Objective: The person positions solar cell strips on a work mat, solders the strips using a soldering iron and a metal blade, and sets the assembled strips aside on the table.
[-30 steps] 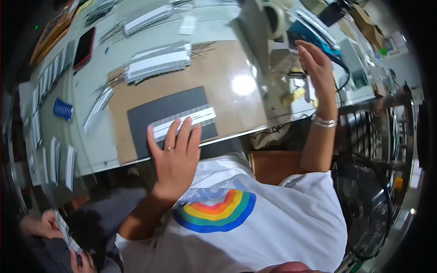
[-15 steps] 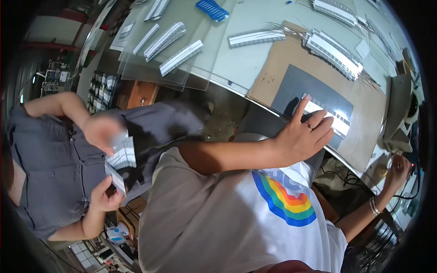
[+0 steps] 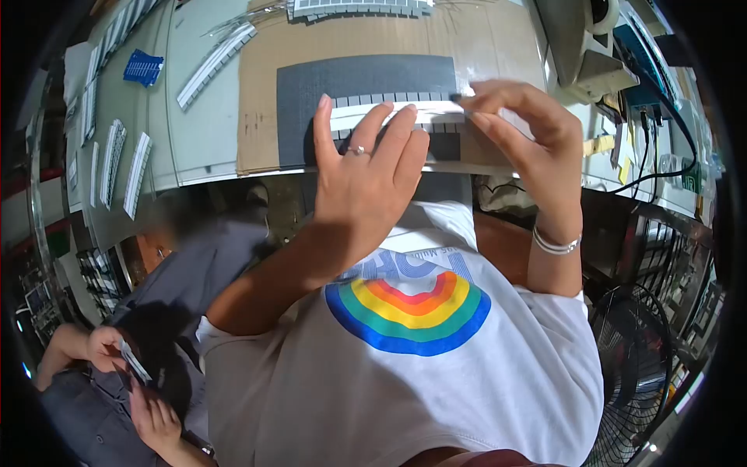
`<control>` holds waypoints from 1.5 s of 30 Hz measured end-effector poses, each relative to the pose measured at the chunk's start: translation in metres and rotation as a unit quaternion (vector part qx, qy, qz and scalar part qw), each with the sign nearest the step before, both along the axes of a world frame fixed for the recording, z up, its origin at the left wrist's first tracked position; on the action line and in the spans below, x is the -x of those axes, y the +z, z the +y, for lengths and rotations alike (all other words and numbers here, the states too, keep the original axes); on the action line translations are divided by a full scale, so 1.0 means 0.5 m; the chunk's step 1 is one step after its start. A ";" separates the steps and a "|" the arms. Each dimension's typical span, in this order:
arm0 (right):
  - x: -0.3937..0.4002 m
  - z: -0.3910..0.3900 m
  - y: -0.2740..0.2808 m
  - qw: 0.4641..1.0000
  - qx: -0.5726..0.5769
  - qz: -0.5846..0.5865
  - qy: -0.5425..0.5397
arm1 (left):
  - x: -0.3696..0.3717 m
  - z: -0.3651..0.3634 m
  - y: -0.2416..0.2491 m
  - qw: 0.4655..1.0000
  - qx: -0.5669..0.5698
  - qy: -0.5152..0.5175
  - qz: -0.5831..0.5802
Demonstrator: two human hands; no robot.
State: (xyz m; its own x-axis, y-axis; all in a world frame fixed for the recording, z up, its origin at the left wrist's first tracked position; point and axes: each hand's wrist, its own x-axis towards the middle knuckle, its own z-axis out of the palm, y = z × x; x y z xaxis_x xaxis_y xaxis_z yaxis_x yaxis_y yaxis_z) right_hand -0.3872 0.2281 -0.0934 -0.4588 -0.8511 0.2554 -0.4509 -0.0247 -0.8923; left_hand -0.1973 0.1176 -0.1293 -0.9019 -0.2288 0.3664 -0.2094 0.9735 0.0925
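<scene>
A white strip with rows of small grey squares along both edges (image 3: 436,118) lies on a dark grey sheet (image 3: 311,74). My left hand (image 3: 366,159), a ring on one finger, rests on the strip with fingers spread, pressing it down. At the strip's right end, my right hand (image 3: 529,132) pinches with thumb and forefinger. A small dark bit shows at those fingertips, blurred and too small to name. Brown cardboard (image 3: 257,101) lies beneath the sheet.
More strips (image 3: 358,6) with thin wires lie at the back, another strip (image 3: 216,64) to the left. A blue piece (image 3: 144,68) sits on the glass. At lower left another person's hands (image 3: 156,416) hold a strip. A black fan (image 3: 634,366) stands at right.
My head has turned, so the table now sits straight ahead. My right hand has come from the far right side to the strip's end. My left hand stays on the strip.
</scene>
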 end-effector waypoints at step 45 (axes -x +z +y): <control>0.090 -0.319 -0.023 0.795 0.029 0.605 0.024 | -0.321 -0.246 0.109 0.911 0.015 0.251 0.327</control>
